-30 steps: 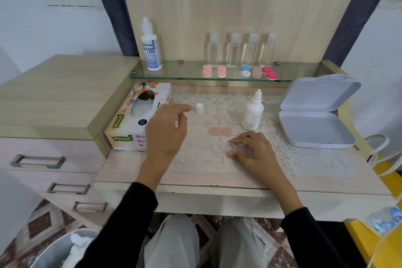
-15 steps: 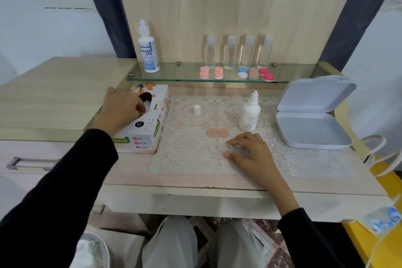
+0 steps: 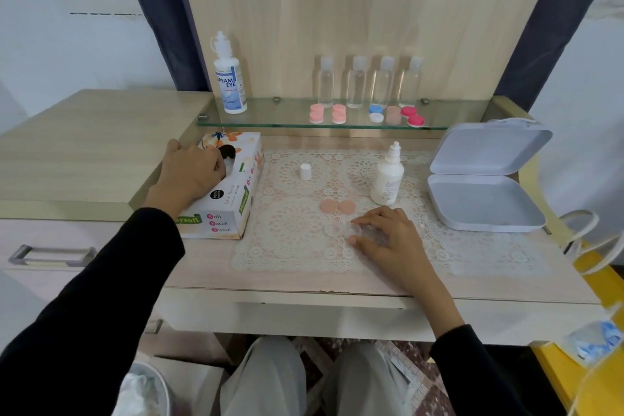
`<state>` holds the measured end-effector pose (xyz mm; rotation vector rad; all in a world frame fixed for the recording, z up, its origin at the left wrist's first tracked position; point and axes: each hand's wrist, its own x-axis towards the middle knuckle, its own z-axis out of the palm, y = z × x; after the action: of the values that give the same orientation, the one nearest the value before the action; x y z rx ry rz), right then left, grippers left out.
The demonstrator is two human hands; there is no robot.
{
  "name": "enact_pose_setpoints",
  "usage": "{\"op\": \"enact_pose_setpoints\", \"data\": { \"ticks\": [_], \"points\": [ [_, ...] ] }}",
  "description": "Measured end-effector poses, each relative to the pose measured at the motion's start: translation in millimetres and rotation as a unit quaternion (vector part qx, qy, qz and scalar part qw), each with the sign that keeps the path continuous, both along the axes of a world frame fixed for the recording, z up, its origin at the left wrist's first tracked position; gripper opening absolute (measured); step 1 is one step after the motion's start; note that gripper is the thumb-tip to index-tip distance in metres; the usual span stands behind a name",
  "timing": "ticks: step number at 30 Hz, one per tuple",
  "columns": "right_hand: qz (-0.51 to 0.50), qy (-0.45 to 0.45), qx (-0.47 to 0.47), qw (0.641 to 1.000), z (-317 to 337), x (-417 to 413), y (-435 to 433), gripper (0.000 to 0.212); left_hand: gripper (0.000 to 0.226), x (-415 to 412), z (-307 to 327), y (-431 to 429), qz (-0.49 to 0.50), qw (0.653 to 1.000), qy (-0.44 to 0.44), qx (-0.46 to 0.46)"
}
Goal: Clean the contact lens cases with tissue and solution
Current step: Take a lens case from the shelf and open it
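With the right hand (image 3: pixel 388 240) pinching the lens case (image 3: pixel 342 230), the left hand (image 3: pixel 192 172) is curling into the tissue box (image 3: pixel 236 209), grip unclear, risking dragging the unbraced box.

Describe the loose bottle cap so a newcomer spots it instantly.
Start at the lace mat on the desk. Toward its far left, beside the tissue box, stands a small white cap. Unlike the two flat peach lids nearby, it is an upright cylinder.

Single head-worn wide-angle view, facing forward and down, near above the desk (image 3: pixel 202 267), edges perhaps distorted.
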<state>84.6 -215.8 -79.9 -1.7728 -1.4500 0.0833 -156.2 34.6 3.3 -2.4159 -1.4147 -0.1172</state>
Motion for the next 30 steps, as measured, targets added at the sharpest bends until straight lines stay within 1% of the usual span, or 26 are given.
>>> {"op": "enact_pose_setpoints", "data": {
  "ticks": [3,6,10,12,17,19,23,28,30],
  "points": [
    [0.002,-0.002,0.005,1.0,0,0,0,0.034,0.025,2,-2,-1,-0.003,1.0,-0.017,-0.012],
    [0.002,-0.002,0.004,1.0,-1,1,0,0.031,0.02,3,-3,-1,-0.001,1.0,-0.014,-0.015],
    [0.001,-0.002,0.006,1.0,-1,1,0,0.03,0.022,3,-3,-2,0.001,1.0,-0.018,-0.005],
    [0.0,0.0,0.003,1.0,-1,1,0,0.028,0.021,3,-4,-3,-0.005,0.999,-0.036,0.001],
    [-0.001,0.003,0.003,1.0,-1,1,0,0.028,0.013,1,-5,0,-0.037,0.983,-0.181,0.011],
    [0.0,0.003,0.002,1.0,-2,1,0,0.027,0.01,2,-1,-4,-0.032,0.97,-0.242,0.006],
    [0.0,0.003,0.005,1.0,-2,1,0,0.027,0.011,4,7,-16,-0.028,0.938,-0.344,0.019],
    [0.001,-0.004,0.009,1.0,-1,1,0,0.027,0.019,4,16,-20,-0.001,0.874,-0.486,-0.014],
    [0.001,-0.001,0.01,1.0,-1,1,0,0.026,0.02,5,17,-21,-0.009,0.848,-0.53,-0.021]
  ]
}}
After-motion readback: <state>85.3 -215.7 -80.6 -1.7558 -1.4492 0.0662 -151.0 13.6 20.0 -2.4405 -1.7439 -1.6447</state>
